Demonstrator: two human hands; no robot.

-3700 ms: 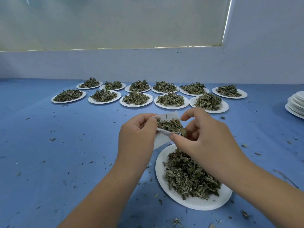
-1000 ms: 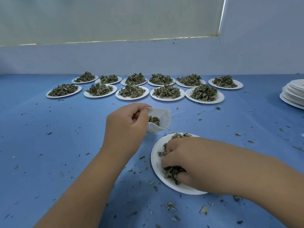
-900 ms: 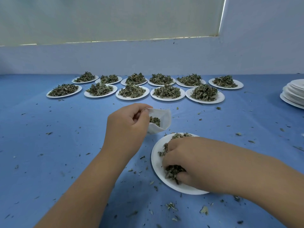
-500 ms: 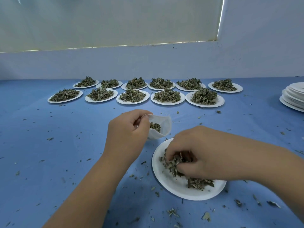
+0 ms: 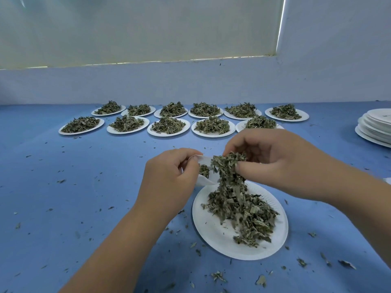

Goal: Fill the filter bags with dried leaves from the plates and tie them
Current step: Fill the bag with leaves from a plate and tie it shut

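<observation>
Broadly, a blue counter [image 5: 63, 187] fills the lower view and runs back to a pale wall [image 5: 190, 85]. Two rows of white plates [image 5: 168, 134], eleven in all, sit along its far side, each heaped with dried leaves. A stack of empty plates [image 5: 376, 127] stands at the far right edge. Nearest the person lies the near plate [image 5: 218, 240], with a heap of dried leaves [image 5: 243, 210] spread over its right half. Above its far rim, the left hand [image 5: 169, 178] has its grip narrowed on the edge of a white filter bag [image 5: 206, 182], whose mouth faces right with some leaf already inside. The right hand [image 5: 275, 161] holds its grip closed round a clump of leaves [image 5: 227, 166] right at that mouth, strands trailing down to the heap. Leaf crumbs [image 5: 218, 275] speckle the counter.
</observation>
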